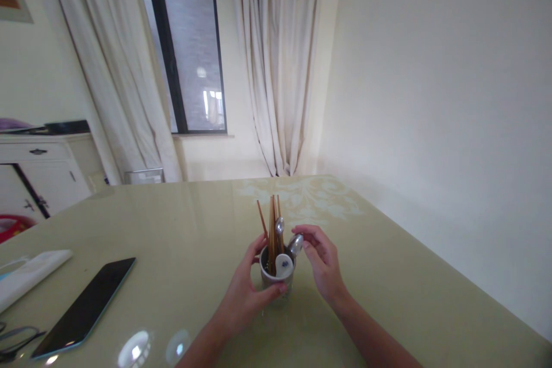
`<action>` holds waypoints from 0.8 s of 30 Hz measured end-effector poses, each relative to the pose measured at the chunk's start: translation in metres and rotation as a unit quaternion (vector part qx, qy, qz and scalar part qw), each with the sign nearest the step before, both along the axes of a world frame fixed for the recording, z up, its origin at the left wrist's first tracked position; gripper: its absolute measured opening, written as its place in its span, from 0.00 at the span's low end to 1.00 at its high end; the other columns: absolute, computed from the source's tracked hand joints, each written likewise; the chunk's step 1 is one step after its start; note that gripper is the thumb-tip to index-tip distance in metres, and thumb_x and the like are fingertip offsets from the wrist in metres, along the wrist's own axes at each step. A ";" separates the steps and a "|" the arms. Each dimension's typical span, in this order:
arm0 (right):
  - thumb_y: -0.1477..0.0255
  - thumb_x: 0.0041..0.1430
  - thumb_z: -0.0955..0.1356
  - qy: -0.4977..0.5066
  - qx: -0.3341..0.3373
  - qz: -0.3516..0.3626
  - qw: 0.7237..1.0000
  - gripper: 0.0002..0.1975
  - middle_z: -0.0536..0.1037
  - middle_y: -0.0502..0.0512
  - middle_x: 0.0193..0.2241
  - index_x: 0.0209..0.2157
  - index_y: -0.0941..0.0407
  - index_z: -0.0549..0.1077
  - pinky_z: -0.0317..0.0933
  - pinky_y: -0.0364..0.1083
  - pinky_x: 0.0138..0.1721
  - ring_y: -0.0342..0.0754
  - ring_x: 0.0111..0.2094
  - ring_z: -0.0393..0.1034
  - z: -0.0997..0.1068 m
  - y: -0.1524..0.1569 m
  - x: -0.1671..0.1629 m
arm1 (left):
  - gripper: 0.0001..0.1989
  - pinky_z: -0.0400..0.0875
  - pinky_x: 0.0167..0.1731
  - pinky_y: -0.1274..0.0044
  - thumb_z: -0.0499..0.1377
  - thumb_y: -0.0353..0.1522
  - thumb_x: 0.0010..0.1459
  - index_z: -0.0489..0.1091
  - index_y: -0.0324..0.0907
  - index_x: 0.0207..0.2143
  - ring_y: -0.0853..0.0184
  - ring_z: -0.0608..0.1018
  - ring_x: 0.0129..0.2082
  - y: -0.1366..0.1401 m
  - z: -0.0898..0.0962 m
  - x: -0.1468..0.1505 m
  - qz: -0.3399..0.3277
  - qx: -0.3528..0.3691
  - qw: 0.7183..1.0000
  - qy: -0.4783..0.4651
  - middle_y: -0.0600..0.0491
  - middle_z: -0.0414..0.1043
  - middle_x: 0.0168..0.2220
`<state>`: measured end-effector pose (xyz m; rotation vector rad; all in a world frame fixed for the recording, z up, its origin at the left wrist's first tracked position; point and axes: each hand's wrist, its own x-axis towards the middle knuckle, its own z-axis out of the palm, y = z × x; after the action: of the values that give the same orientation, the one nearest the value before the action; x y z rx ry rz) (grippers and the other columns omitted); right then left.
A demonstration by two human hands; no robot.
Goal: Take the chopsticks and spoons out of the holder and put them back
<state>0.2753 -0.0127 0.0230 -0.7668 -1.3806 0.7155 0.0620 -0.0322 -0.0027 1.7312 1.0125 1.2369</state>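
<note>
A grey metal-looking cup (pixel 269 282) stands on the table, with my left hand (pixel 246 293) wrapped round its left side and front. Several brown wooden chopsticks (pixel 272 236) rise from it, one leaning left. Inside at the front is a white ceramic spoon (pixel 284 265) with a small dark mark. A small metal spoon (pixel 280 225) sticks up among the chopsticks. At the rim's right side, a larger metal spoon (pixel 296 244) leans outward, its bowl between the thumb and fingers of my right hand (pixel 322 259). The cup hides the lower ends of the utensils.
The pale green glossy table (pixel 181 236) reaches to a white wall (pixel 440 98) on the right. A black tablet (pixel 88 305), a white packet (pixel 37 276) and dark-framed glasses (pixel 19 338) lie at left. Beyond are curtains (pixel 282 57) and a white cabinet (pixel 47 164).
</note>
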 end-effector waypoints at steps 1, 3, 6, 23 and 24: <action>0.67 0.68 0.68 0.005 -0.005 0.005 1.000 0.11 0.83 0.58 0.45 0.48 0.53 0.79 0.70 0.51 0.50 0.55 0.47 0.77 0.001 0.000 0.000 | 0.49 0.65 0.65 0.57 0.75 0.41 0.52 0.57 0.50 0.72 0.47 0.69 0.68 0.000 -0.001 0.000 -0.002 0.000 1.000 0.000 0.44 0.65 0.70; 0.67 0.67 0.68 0.016 -0.013 0.014 1.000 0.11 0.83 0.58 0.45 0.48 0.53 0.79 0.71 0.51 0.50 0.55 0.47 0.77 0.001 -0.001 -0.001 | 0.49 0.65 0.64 0.57 0.75 0.42 0.52 0.57 0.50 0.72 0.46 0.70 0.67 0.000 -0.001 -0.001 -0.003 -0.002 1.000 0.003 0.44 0.65 0.70; 0.67 0.67 0.69 0.027 -0.020 0.025 0.999 0.11 0.83 0.58 0.46 0.48 0.53 0.79 0.71 0.50 0.49 0.54 0.47 0.77 0.001 -0.001 -0.003 | 0.50 0.66 0.64 0.57 0.76 0.43 0.51 0.58 0.49 0.72 0.46 0.72 0.66 -0.001 -0.001 -0.002 -0.002 0.002 1.000 0.002 0.43 0.66 0.70; 0.58 0.67 0.73 0.054 -0.074 0.097 0.991 0.19 0.81 0.60 0.53 0.55 0.50 0.75 0.72 0.51 0.47 0.54 0.46 0.77 0.002 -0.004 -0.010 | 0.49 0.66 0.66 0.57 0.73 0.44 0.56 0.54 0.55 0.74 0.46 0.67 0.71 -0.002 -0.002 -0.003 -0.004 0.069 0.997 0.026 0.46 0.60 0.74; 0.57 0.67 0.73 0.052 -0.082 0.107 0.990 0.21 0.80 0.60 0.54 0.56 0.50 0.75 0.72 0.52 0.48 0.55 0.47 0.77 0.001 -0.004 -0.011 | 0.49 0.67 0.65 0.57 0.72 0.44 0.57 0.53 0.55 0.75 0.46 0.66 0.71 -0.002 -0.002 -0.003 -0.005 0.078 0.996 0.031 0.46 0.60 0.74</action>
<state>0.2646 -0.0165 0.0237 -0.7039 -1.3324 1.0334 0.0591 -0.0346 -0.0043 1.9026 0.9625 1.2918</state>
